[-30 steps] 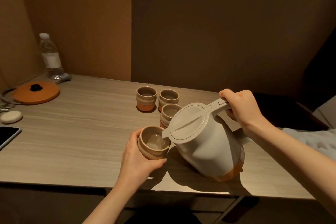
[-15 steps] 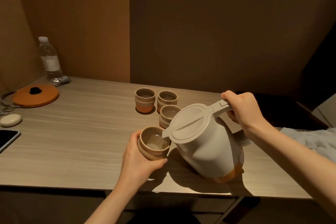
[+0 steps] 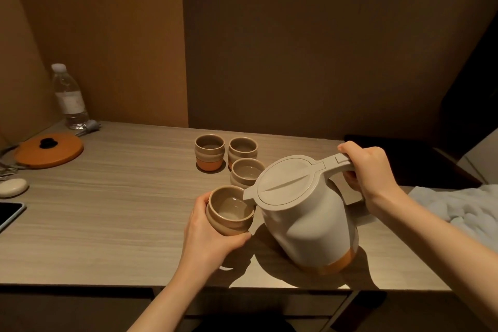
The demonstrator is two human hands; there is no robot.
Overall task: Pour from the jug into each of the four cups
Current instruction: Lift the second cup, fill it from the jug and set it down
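Note:
My right hand grips the handle of a white lidded jug with an orange base, which leans left over the table. Its spout sits at the rim of a beige cup that my left hand holds, lifted and tilted towards the jug. The held cup has clear liquid in it. Three more beige cups stand behind: one just beyond the held cup, one at the back right and one at the back left with an orange foot.
On the wooden table, a water bottle stands at the back left by an orange lid. A white pebble-shaped case and a phone lie at the left edge. White cloth lies at the right.
The jug has tipped back a little towards upright, its base lower over the table. The held cup stays at the spout. The view has shifted slightly.

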